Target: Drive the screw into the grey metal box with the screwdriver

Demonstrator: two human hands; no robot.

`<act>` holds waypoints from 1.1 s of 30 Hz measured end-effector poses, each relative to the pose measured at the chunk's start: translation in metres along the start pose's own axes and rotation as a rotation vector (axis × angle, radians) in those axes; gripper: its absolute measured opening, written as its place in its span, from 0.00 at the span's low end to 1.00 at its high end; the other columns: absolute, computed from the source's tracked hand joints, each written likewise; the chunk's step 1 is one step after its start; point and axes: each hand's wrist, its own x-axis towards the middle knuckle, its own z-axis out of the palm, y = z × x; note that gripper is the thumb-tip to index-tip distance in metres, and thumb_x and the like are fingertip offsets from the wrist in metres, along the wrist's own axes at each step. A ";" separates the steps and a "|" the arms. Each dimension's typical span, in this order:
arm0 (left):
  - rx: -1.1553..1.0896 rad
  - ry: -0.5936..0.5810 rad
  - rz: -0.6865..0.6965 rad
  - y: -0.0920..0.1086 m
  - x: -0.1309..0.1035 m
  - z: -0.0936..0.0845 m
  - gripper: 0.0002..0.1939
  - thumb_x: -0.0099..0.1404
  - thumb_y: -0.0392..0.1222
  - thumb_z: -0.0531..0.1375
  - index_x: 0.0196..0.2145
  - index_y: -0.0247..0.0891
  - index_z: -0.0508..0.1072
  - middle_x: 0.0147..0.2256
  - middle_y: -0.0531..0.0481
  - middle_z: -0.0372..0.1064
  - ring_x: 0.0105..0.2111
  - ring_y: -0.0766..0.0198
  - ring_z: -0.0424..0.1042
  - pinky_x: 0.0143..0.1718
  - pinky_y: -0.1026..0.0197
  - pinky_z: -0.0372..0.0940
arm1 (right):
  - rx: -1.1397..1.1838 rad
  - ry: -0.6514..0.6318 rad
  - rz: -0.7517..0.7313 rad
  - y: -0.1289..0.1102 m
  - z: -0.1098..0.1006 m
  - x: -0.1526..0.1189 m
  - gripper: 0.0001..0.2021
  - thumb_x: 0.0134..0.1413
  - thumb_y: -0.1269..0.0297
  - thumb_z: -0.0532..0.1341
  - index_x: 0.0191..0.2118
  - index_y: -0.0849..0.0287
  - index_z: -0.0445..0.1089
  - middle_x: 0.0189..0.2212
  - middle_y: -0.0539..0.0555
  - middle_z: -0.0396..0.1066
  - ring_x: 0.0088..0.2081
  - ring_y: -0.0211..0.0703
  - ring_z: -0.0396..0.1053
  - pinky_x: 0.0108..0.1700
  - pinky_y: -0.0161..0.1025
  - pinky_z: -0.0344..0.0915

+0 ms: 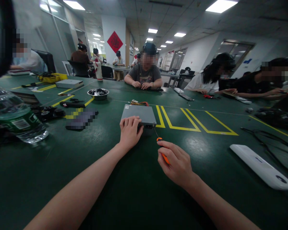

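The flat grey metal box (146, 114) sits on the broad green tabletop (124, 201) straight ahead of me, its top face up and a small pale label near its far left corner. A bundle of thin multicoloured wires (140, 103) lies at its far edge. My left hand (131, 132) is closed over the box's near left part, fingers laid on the top and thumb against the near side. My right hand (176, 161) is wrapped round the orange-and-black handle of a thin-shafted screwdriver (159, 139), whose shaft slants up to the box's near right corner; I cannot tell whether the tip sits in a screw.

Just right of the box, strips of yellow tape (182, 128) mark out shapes on the tabletop. Farther right lie a long white plastic device with rounded ends (259, 164) and, beyond it, a slim black cable (261, 135). To my left are a dark, flat rectangular object (80, 120), partly blurred, and a clear plastic bottle with a green label (21, 119). Past them stands a round shiny metal bowl (99, 97) with dark things inside. Across from me sits a person in a dark grey T-shirt (145, 75), both hands on the tabletop.
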 end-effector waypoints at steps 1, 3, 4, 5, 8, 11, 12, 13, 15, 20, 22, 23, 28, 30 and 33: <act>0.002 0.002 0.003 0.000 0.000 0.000 0.09 0.62 0.41 0.54 0.41 0.42 0.64 0.48 0.48 0.65 0.49 0.56 0.60 0.51 0.51 0.48 | -0.004 -0.003 0.002 0.000 0.000 0.000 0.07 0.50 0.75 0.57 0.36 0.60 0.63 0.39 0.58 0.69 0.37 0.42 0.69 0.36 0.39 0.67; 0.003 0.004 0.005 0.000 0.000 0.000 0.09 0.62 0.41 0.54 0.41 0.41 0.64 0.48 0.48 0.65 0.49 0.56 0.60 0.52 0.51 0.48 | -0.010 0.002 0.007 0.000 0.000 0.000 0.07 0.50 0.75 0.57 0.36 0.60 0.63 0.39 0.58 0.69 0.36 0.42 0.69 0.36 0.39 0.66; 0.002 0.006 0.004 0.000 0.000 0.000 0.10 0.61 0.41 0.55 0.42 0.41 0.64 0.48 0.48 0.65 0.49 0.56 0.60 0.52 0.51 0.48 | -0.013 0.007 0.010 0.000 0.000 0.000 0.07 0.50 0.74 0.57 0.36 0.60 0.63 0.39 0.58 0.70 0.36 0.42 0.69 0.35 0.39 0.66; 0.001 0.007 0.003 0.000 0.000 0.001 0.10 0.61 0.41 0.55 0.42 0.41 0.64 0.48 0.48 0.65 0.49 0.56 0.60 0.52 0.51 0.48 | -0.016 0.013 0.013 0.000 -0.001 0.000 0.07 0.50 0.74 0.57 0.36 0.60 0.63 0.39 0.57 0.70 0.36 0.42 0.69 0.35 0.39 0.66; -0.001 0.011 0.002 -0.001 0.000 0.001 0.10 0.61 0.41 0.55 0.42 0.42 0.64 0.48 0.48 0.65 0.49 0.56 0.60 0.52 0.50 0.48 | -0.023 0.030 0.012 -0.001 -0.002 0.001 0.07 0.50 0.75 0.57 0.36 0.60 0.63 0.39 0.57 0.70 0.34 0.41 0.69 0.34 0.38 0.65; 0.002 0.014 0.007 -0.001 0.000 0.002 0.10 0.61 0.41 0.55 0.41 0.42 0.64 0.48 0.48 0.65 0.49 0.56 0.60 0.52 0.50 0.48 | -0.001 0.034 -0.004 -0.002 -0.004 0.002 0.07 0.50 0.75 0.57 0.36 0.60 0.63 0.39 0.58 0.70 0.34 0.41 0.69 0.34 0.38 0.65; 0.003 0.014 0.009 -0.001 0.000 0.001 0.10 0.61 0.41 0.55 0.41 0.41 0.64 0.47 0.48 0.65 0.49 0.56 0.60 0.52 0.51 0.48 | 0.013 0.031 -0.016 -0.002 -0.004 0.002 0.07 0.50 0.75 0.57 0.36 0.60 0.63 0.39 0.58 0.70 0.35 0.41 0.69 0.34 0.38 0.65; 0.004 0.014 0.010 -0.001 0.000 0.001 0.10 0.61 0.41 0.55 0.41 0.41 0.64 0.47 0.48 0.65 0.49 0.56 0.60 0.52 0.51 0.48 | 0.028 0.023 -0.029 -0.003 -0.004 0.002 0.07 0.50 0.75 0.57 0.36 0.60 0.63 0.39 0.58 0.70 0.35 0.41 0.69 0.34 0.38 0.65; 0.002 0.016 0.009 -0.001 0.000 0.001 0.10 0.61 0.41 0.55 0.41 0.41 0.64 0.48 0.48 0.65 0.49 0.56 0.60 0.52 0.51 0.48 | 0.052 0.005 -0.058 -0.004 -0.003 0.001 0.07 0.50 0.75 0.57 0.36 0.60 0.63 0.40 0.58 0.70 0.36 0.41 0.69 0.35 0.38 0.66; -0.002 0.019 0.006 -0.001 0.000 0.001 0.10 0.61 0.41 0.55 0.41 0.41 0.64 0.48 0.48 0.65 0.48 0.55 0.60 0.52 0.50 0.48 | 0.077 -0.045 -0.074 -0.006 0.002 0.000 0.07 0.52 0.75 0.55 0.38 0.60 0.62 0.42 0.60 0.69 0.39 0.41 0.69 0.38 0.38 0.66; 0.000 0.019 0.009 -0.001 0.000 0.001 0.10 0.61 0.41 0.55 0.41 0.41 0.64 0.48 0.48 0.65 0.48 0.55 0.60 0.52 0.50 0.48 | 0.080 -0.057 -0.073 -0.005 0.003 0.001 0.07 0.52 0.75 0.55 0.38 0.61 0.62 0.43 0.60 0.68 0.40 0.41 0.68 0.39 0.39 0.66; 0.001 0.020 0.010 -0.001 0.000 0.002 0.10 0.61 0.41 0.55 0.41 0.41 0.64 0.48 0.48 0.65 0.49 0.55 0.60 0.51 0.50 0.48 | 0.081 -0.061 -0.073 -0.005 0.004 0.001 0.07 0.52 0.75 0.55 0.38 0.61 0.63 0.43 0.60 0.68 0.40 0.42 0.68 0.39 0.39 0.66; 0.004 0.018 0.013 -0.001 0.000 0.002 0.10 0.61 0.41 0.55 0.42 0.41 0.64 0.48 0.48 0.65 0.49 0.55 0.60 0.51 0.50 0.49 | 0.070 -0.026 -0.047 -0.004 0.002 0.002 0.07 0.51 0.76 0.56 0.37 0.60 0.63 0.41 0.59 0.69 0.38 0.41 0.69 0.37 0.39 0.66; 0.004 0.019 0.013 -0.001 0.000 0.002 0.10 0.61 0.41 0.55 0.41 0.41 0.64 0.48 0.48 0.65 0.48 0.56 0.60 0.51 0.50 0.49 | 0.054 0.009 -0.025 -0.003 0.000 0.001 0.07 0.50 0.76 0.57 0.36 0.60 0.63 0.40 0.58 0.70 0.36 0.40 0.69 0.36 0.38 0.65; 0.004 0.017 0.014 -0.001 0.000 0.001 0.10 0.61 0.41 0.55 0.42 0.41 0.64 0.48 0.48 0.65 0.49 0.56 0.60 0.51 0.50 0.48 | 0.023 0.047 0.004 -0.001 -0.003 0.000 0.07 0.49 0.76 0.58 0.35 0.60 0.64 0.39 0.57 0.71 0.34 0.40 0.68 0.34 0.37 0.65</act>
